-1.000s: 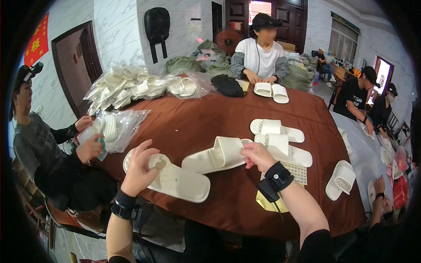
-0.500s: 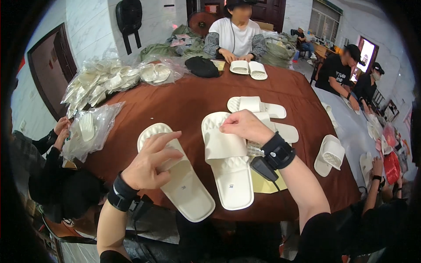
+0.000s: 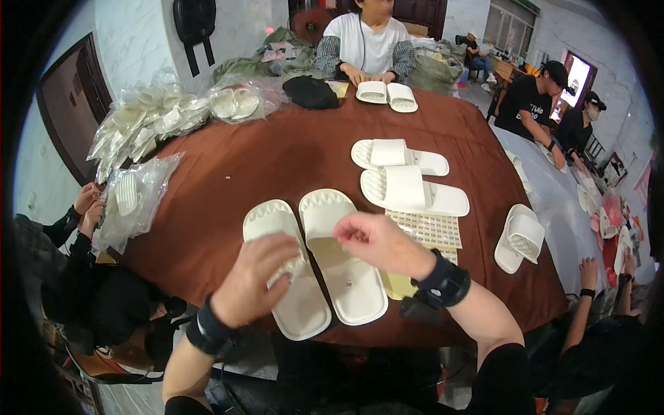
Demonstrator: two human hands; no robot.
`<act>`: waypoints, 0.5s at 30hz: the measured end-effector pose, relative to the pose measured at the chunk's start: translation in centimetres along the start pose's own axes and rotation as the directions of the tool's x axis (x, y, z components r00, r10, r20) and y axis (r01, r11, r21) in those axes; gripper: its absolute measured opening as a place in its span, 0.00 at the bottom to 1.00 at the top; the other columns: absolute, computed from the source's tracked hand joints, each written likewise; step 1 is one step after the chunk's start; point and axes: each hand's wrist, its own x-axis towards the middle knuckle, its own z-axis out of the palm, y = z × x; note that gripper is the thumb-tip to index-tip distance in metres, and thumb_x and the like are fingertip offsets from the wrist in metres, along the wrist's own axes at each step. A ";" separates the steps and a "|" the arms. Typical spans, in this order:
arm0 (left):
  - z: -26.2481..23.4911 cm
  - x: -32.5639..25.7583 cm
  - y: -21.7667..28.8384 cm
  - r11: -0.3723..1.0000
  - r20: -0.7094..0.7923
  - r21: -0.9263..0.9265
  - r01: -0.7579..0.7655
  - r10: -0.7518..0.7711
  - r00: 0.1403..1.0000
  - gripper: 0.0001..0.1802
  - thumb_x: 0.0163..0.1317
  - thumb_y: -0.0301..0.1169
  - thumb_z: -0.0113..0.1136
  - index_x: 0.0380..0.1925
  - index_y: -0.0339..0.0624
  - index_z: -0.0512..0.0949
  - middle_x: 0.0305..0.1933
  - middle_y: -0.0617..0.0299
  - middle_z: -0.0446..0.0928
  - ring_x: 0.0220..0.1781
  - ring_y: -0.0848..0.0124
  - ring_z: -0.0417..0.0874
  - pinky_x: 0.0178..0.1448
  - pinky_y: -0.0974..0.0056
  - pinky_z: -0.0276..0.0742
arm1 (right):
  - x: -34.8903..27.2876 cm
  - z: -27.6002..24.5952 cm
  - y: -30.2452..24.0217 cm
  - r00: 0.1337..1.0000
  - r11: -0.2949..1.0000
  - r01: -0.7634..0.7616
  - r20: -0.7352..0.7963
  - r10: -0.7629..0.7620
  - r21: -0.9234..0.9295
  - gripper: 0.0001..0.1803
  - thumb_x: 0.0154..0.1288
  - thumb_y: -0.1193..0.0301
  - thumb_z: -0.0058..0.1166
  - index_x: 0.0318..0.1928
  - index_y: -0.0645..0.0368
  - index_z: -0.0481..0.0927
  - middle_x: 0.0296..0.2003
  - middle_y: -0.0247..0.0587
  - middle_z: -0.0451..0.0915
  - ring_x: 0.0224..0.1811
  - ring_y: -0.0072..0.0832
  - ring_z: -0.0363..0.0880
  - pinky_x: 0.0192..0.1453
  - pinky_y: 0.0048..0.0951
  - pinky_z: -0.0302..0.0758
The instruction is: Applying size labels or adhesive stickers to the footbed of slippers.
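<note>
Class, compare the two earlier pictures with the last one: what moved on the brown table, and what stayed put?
The two white slippers, apart and askew a second ago, now lie side by side, soles up: left slipper under the left hand, right slipper under the right hand. The pair of slippers beyond and the sticker sheet stayed.

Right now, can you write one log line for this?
left hand: on left slipper | right hand: over right slipper | both soles up, side by side on table
</note>
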 end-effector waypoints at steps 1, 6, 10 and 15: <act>0.2 -1.0 1.4 1.000 0.020 0.025 -0.007 0.007 1.000 0.23 0.48 0.18 0.60 0.48 0.40 0.79 0.58 0.50 0.75 0.62 0.51 0.74 0.67 0.51 0.66 | -1.0 0.2 -0.4 0.998 0.999 -0.023 0.052 0.025 -0.026 0.11 0.64 0.75 0.56 0.46 0.66 0.78 0.38 0.46 0.83 0.40 0.30 0.83 0.46 0.31 0.78; 3.9 -2.9 5.5 0.993 0.055 0.057 -0.099 0.096 0.994 0.19 0.50 0.25 0.67 0.44 0.41 0.79 0.54 0.55 0.77 0.60 0.54 0.75 0.63 0.47 0.68 | -4.0 1.5 -0.2 0.994 0.990 0.003 0.113 0.013 -0.140 0.10 0.63 0.78 0.53 0.45 0.64 0.75 0.37 0.49 0.79 0.39 0.42 0.80 0.44 0.36 0.78; 6.6 -3.1 6.0 0.997 0.029 0.030 -0.074 0.073 0.997 0.19 0.49 0.28 0.69 0.44 0.41 0.80 0.54 0.57 0.77 0.59 0.55 0.75 0.63 0.48 0.68 | -4.6 2.2 1.0 0.996 0.990 0.024 0.094 -0.011 -0.138 0.09 0.63 0.78 0.53 0.45 0.63 0.75 0.37 0.48 0.79 0.40 0.41 0.80 0.45 0.37 0.77; 8.1 -2.8 5.8 0.997 0.024 0.064 -0.039 0.037 0.999 0.19 0.48 0.30 0.71 0.43 0.43 0.81 0.54 0.62 0.78 0.59 0.58 0.75 0.63 0.50 0.68 | -4.8 2.8 1.7 0.990 0.961 0.138 0.022 -0.137 -0.241 0.08 0.63 0.78 0.52 0.43 0.60 0.73 0.37 0.46 0.78 0.42 0.44 0.78 0.47 0.40 0.75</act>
